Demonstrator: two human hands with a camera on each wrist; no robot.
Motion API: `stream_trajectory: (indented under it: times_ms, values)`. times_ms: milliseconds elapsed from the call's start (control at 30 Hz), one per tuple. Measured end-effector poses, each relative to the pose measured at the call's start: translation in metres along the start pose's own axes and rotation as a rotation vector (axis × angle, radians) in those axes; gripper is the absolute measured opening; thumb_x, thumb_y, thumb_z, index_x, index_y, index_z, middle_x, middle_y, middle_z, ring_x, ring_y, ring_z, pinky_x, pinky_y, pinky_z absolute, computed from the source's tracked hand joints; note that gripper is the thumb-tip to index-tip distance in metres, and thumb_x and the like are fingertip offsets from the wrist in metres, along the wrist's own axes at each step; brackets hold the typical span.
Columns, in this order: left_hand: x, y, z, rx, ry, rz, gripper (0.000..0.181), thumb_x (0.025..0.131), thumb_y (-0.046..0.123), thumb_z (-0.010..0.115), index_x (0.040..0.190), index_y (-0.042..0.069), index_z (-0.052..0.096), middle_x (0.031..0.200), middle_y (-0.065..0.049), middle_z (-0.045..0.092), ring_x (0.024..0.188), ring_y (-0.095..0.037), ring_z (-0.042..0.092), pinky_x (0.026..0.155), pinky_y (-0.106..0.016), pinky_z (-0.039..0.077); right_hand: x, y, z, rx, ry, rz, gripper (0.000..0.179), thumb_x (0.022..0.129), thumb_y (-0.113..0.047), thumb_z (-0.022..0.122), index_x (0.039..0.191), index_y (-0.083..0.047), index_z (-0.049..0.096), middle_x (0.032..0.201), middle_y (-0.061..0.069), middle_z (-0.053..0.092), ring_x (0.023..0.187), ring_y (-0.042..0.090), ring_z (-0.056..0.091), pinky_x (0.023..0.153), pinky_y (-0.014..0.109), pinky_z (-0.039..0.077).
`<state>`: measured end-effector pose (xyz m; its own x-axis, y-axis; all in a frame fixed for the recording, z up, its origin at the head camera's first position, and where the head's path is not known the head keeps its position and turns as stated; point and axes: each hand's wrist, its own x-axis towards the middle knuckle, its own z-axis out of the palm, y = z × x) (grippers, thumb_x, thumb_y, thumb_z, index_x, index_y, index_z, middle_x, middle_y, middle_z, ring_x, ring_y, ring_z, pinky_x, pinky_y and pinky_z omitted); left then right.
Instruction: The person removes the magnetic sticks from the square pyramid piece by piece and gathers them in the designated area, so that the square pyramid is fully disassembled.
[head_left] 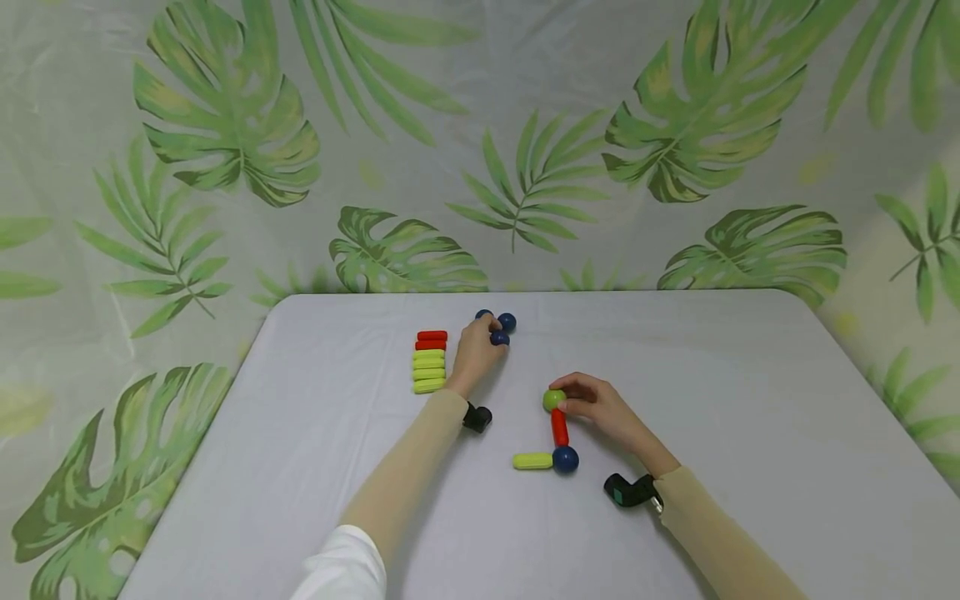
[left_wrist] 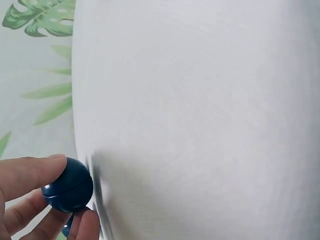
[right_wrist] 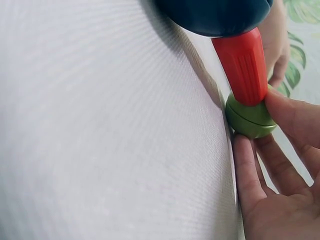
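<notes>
My left hand pinches a blue ball between thumb and fingers at the back of the table. Two more blue balls, one of them in plain sight and the other partly hidden by the fingers, lie just beyond it. With thumb and fingertips my right hand holds a green ball. A red rod joins that ball to a larger blue ball nearer me. From the larger ball a yellow-green rod points left, its end touching it.
Left of my left hand is a stacked column of rods: red rods at the far end, several yellow-green rods below them. White cloth covers the table. A leaf-patterned sheet hangs behind the table's back edge.
</notes>
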<state>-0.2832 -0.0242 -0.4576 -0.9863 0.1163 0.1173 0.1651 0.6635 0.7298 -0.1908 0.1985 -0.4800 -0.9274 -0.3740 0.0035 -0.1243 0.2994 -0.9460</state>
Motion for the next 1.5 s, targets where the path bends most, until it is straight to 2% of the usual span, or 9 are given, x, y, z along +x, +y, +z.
stream_trajectory:
  times_ms: [267,400,467,567,667,767,933,1267,1500]
  values:
    - [-0.003,-0.003,-0.005,-0.003,-0.006,0.021,0.035,0.083,0.006,0.073,0.115,0.000,0.059,0.118,-0.015,0.058,0.111,-0.028,0.054,0.096,-0.035,0.043,0.000,-0.001,0.000,0.009,-0.004,-0.002,0.029,0.092,-0.007,0.063,0.120,0.001,0.059,0.122,0.019,0.058,0.109,0.033,0.055,0.089,0.024,0.047]
    - [-0.018,-0.001,-0.016,-0.014,-0.022,0.117,0.034,0.084,0.006,0.072,0.115,0.002,0.059,0.116,-0.014,0.055,0.107,-0.029,0.053,0.093,-0.036,0.044,0.001,0.001,0.000,0.004,-0.004,0.000,0.028,0.092,-0.007,0.063,0.119,0.000,0.059,0.121,0.018,0.058,0.109,0.032,0.055,0.089,0.026,0.047]
    - [-0.029,0.000,-0.020,-0.035,-0.117,0.219,0.031,0.085,0.005,0.071,0.114,0.003,0.059,0.113,-0.013,0.055,0.103,-0.028,0.055,0.088,-0.034,0.047,0.001,0.002,0.000,0.001,-0.004,0.002,0.029,0.092,-0.008,0.063,0.119,0.000,0.059,0.121,0.018,0.058,0.109,0.032,0.055,0.089,0.026,0.047]
    - [-0.052,0.002,-0.024,-0.099,-0.392,0.367,0.025,0.087,0.003,0.068,0.111,0.004,0.061,0.111,-0.011,0.059,0.097,-0.023,0.058,0.083,-0.029,0.049,0.001,0.002,-0.001,0.007,-0.001,0.006,0.029,0.092,-0.008,0.063,0.120,0.000,0.059,0.121,0.018,0.058,0.109,0.032,0.055,0.089,0.027,0.047]
    - [-0.077,0.005,-0.022,-0.121,-0.673,0.428,0.025,0.088,0.006,0.068,0.112,0.008,0.063,0.110,-0.005,0.061,0.096,-0.016,0.056,0.082,-0.024,0.048,0.001,0.002,-0.001,0.012,-0.001,0.002,0.029,0.092,-0.008,0.062,0.120,0.001,0.059,0.120,0.018,0.059,0.108,0.032,0.056,0.089,0.027,0.047]
    - [-0.098,0.008,-0.017,-0.054,-0.796,0.459,0.029,0.086,0.008,0.071,0.114,0.013,0.063,0.108,0.004,0.059,0.096,-0.009,0.054,0.083,-0.020,0.046,0.001,0.001,-0.001,0.016,0.000,-0.002,0.028,0.093,-0.007,0.062,0.119,0.001,0.059,0.120,0.018,0.059,0.109,0.032,0.055,0.090,0.026,0.047]
    - [-0.114,0.010,-0.010,0.071,-0.748,0.539,0.034,0.084,0.005,0.071,0.115,0.016,0.062,0.099,0.008,0.057,0.089,-0.005,0.053,0.080,-0.016,0.044,0.001,0.000,-0.001,0.012,0.001,-0.002,0.028,0.093,-0.007,0.061,0.119,0.001,0.059,0.120,0.019,0.059,0.109,0.033,0.055,0.089,0.025,0.047]
    - [-0.116,0.016,-0.012,0.267,-0.652,0.634,0.033,0.083,0.003,0.066,0.111,0.021,0.066,0.086,0.006,0.050,0.075,-0.005,0.048,0.067,-0.013,0.039,0.001,-0.001,0.000,-0.002,-0.003,-0.002,0.028,0.093,-0.008,0.061,0.119,0.001,0.059,0.121,0.018,0.058,0.110,0.033,0.055,0.090,0.027,0.047]
    - [-0.115,0.005,-0.026,0.150,-0.586,0.559,0.028,0.087,0.004,0.064,0.111,0.019,0.065,0.091,0.009,0.054,0.082,-0.006,0.050,0.075,-0.016,0.043,0.001,-0.001,0.001,-0.003,0.001,0.008,0.028,0.093,-0.007,0.062,0.120,0.001,0.059,0.120,0.018,0.058,0.108,0.032,0.055,0.089,0.025,0.047]
